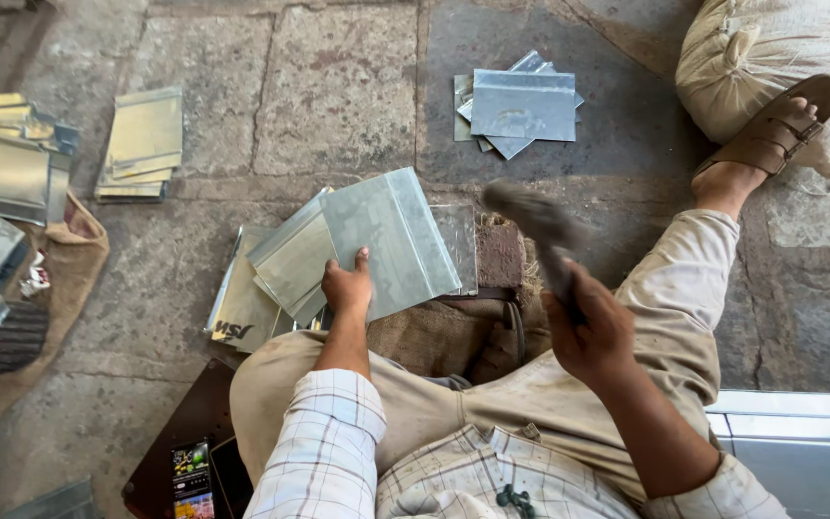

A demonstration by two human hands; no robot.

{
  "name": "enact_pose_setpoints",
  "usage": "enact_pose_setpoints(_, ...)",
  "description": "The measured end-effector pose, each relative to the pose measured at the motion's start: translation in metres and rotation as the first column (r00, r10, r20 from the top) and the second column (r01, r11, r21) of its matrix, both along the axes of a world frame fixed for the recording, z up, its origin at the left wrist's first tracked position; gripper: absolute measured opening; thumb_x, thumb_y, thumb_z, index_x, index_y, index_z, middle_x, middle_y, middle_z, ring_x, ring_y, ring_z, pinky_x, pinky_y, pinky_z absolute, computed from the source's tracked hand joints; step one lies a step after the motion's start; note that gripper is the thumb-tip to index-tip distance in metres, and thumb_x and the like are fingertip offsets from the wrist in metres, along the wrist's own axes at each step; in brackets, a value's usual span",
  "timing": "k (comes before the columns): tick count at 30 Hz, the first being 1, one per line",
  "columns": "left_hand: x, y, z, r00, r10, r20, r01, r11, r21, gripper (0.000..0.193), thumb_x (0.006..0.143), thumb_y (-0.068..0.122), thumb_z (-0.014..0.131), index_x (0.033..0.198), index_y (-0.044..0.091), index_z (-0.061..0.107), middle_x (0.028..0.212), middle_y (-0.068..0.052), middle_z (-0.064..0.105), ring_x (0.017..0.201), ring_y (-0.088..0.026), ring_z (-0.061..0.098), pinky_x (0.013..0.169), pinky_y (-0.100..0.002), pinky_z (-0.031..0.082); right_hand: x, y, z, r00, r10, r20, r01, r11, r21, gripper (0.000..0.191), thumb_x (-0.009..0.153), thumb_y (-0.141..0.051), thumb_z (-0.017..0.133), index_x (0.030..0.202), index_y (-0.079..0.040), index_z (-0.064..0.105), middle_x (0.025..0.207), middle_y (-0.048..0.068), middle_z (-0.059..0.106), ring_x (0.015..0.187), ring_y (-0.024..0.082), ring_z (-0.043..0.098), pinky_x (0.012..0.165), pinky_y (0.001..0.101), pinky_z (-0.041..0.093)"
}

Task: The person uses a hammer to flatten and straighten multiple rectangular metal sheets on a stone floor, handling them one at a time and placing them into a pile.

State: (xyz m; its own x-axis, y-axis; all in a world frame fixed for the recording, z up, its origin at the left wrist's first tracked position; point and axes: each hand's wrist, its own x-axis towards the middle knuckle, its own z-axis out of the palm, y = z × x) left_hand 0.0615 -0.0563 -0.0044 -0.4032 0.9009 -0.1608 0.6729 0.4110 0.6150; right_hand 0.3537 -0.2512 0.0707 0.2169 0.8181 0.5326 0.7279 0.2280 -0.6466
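L hand (348,288) pinches metal sheet (391,242), long axis tilted up-left; R hand (590,332) fist-grips blurred mallet (542,235), head up-left

I sit on a worn stone-slab floor (338,86) where stacks of folded sheet-metal pieces lie before me (290,259), further ahead (521,106) and to my left (143,142), along with burlap sacking (60,279), a stuffed sack (761,48) and a phone (191,478).
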Motion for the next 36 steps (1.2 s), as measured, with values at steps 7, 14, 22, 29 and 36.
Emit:
enact_pose_setpoints(7,-0.006,0.004,-0.007,0.998,-0.001,0.062,-0.001,0.999,0.034,0.074,0.087,0.058,0.074,0.117,-0.008,0.062,0.114,-0.03,0.069,0.108,-0.044,0.068,0.093,-0.048,0.055,-0.042,0.02,-0.032,0.949,0.268,-0.166,-0.239,0.955,0.175,0.031,0.108,-0.011,0.059,0.138,-0.002,0.056,0.116,0.019,0.068,0.098,0.028,0.069,0.084,0.0358,0.056)
enact_pose_setpoints(14,-0.007,0.008,-0.012,0.997,0.019,0.071,-0.018,1.0,-0.01,0.072,0.087,0.058,0.075,0.116,-0.006,0.063,0.114,-0.028,0.07,0.109,-0.044,0.068,0.092,-0.049,0.055,-0.038,0.025,-0.045,0.989,-0.041,-0.142,-0.024,0.904,-0.427,0.038,0.093,-0.014,0.068,0.129,-0.001,0.064,0.086,0.016,0.069,0.07,0.023,0.068,0.065,0.0332,0.054)
enact_pose_setpoints(22,-0.009,0.008,-0.012,0.997,0.01,0.082,-0.008,1.0,-0.019,0.07,0.088,0.058,0.073,0.117,-0.005,0.063,0.114,-0.026,0.07,0.109,-0.043,0.068,0.093,-0.049,0.055,-0.031,0.002,-0.057,0.999,0.053,0.008,-0.036,0.769,-0.638,0.026,0.091,-0.013,0.068,0.115,-0.002,0.071,0.088,0.016,0.07,0.075,0.03,0.069,0.069,0.0395,0.054)
enact_pose_setpoints(29,-0.009,0.005,-0.006,0.992,0.015,0.126,-0.006,0.998,-0.065,0.066,0.092,0.054,0.07,0.121,-0.005,0.06,0.118,-0.026,0.068,0.11,-0.042,0.067,0.093,-0.049,0.055,-0.021,-0.008,-0.068,0.996,0.012,-0.085,-0.049,0.89,-0.453,0.048,0.089,-0.017,0.069,0.133,-0.002,0.061,0.09,0.02,0.07,0.072,0.031,0.07,0.066,0.0404,0.056)
enact_pose_setpoints(36,-0.012,0.003,0.0,0.98,0.034,0.196,-0.013,0.994,-0.109,0.065,0.094,0.052,0.068,0.122,-0.006,0.058,0.119,-0.028,0.068,0.112,-0.043,0.068,0.096,-0.048,0.056,-0.029,-0.003,-0.057,0.999,-0.033,-0.015,0.013,0.711,-0.703,0.05,0.089,-0.011,0.07,0.138,-0.007,0.064,0.079,0.02,0.068,0.062,0.025,0.063,0.063,0.0363,0.052)
